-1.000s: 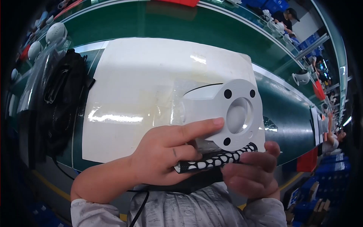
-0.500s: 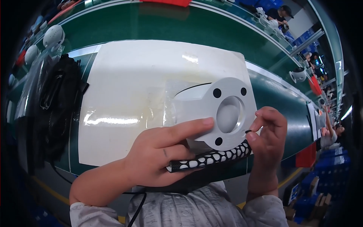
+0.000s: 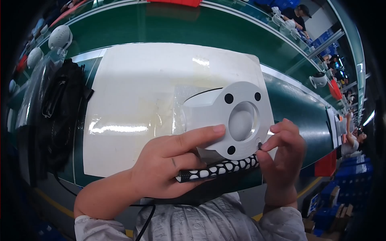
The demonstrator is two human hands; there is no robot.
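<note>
My left hand grips a white plastic housing with a round flange, its forefinger stretched along the flange's lower side. The flange has a central recess and three small dark holes. Across my left palm, under the housing, lies a black and white patterned strip. My right hand pinches something tiny and dark at the flange's lower right edge, too small to make out. Both forearms in pale sleeves come up from below.
A white mat covers the green workbench. A black bundle of cables lies at the left. White dome-shaped parts stand at the far left, another one at the right. Other people work in the background, top right.
My right hand has risen from beneath the housing to its lower right edge, fingers pinched there. The housing has turned a little, and the left hand kept its hold.
</note>
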